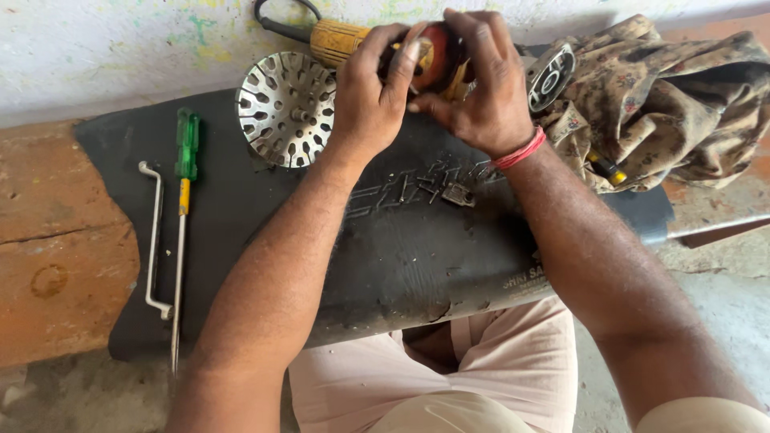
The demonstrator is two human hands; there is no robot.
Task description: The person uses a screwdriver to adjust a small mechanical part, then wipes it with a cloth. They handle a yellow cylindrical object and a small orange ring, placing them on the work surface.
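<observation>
The angle grinder (417, 52), yellow-bodied w/ a reddish part, is being held at the far edge of the black rubber mat (385, 240), approx. at its middle. The left hand (370, 92) is being closed round the body, fingers curled tight; the right hand (485, 88) is being wrapped over the red end, thumb pressed in. The grip is best being kept firm on the left while the right is being worked, so nothing is being let slip. A slotted metal disc (286, 108) is lying on the mat just left of the grinder; a green screwdriver (183, 208) & bent rod (152, 240) near the mat's left edge; a small metal piece (457, 194) mid-mat; patterned cloth (666, 96) at the mat's right end
</observation>
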